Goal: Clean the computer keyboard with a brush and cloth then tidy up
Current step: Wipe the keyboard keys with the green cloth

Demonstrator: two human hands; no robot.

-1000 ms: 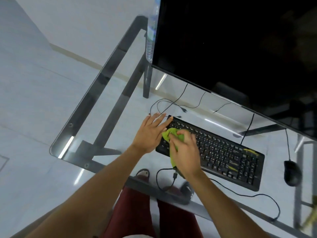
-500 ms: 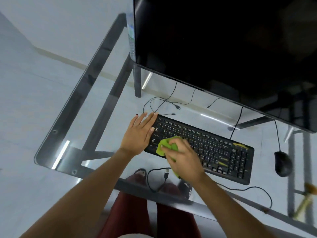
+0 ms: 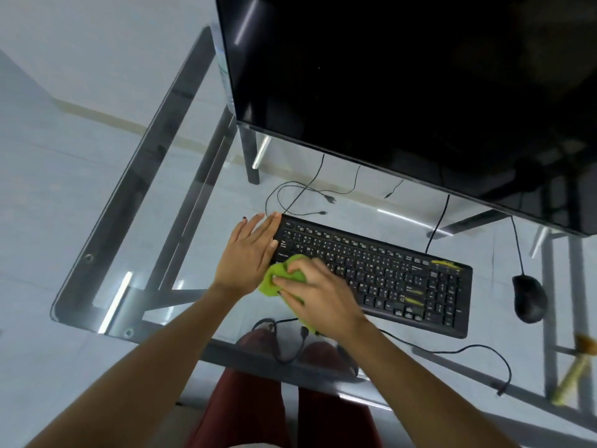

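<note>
A black keyboard lies on the glass desk, angled down to the right. My right hand presses a bunched green cloth onto the keyboard's near left corner. My left hand lies flat with fingers together against the keyboard's left end, steadying it. A brush with a pale handle shows blurred at the right edge.
A large dark monitor stands behind the keyboard. A black mouse sits to the right, its cable running back. Loose cables lie behind the keyboard, and another cable trails along the front edge. My legs show through the glass.
My right hand has dragged the green cloth from the keyboard's upper left keys down toward its near left corner. My left hand stays at the left end.
</note>
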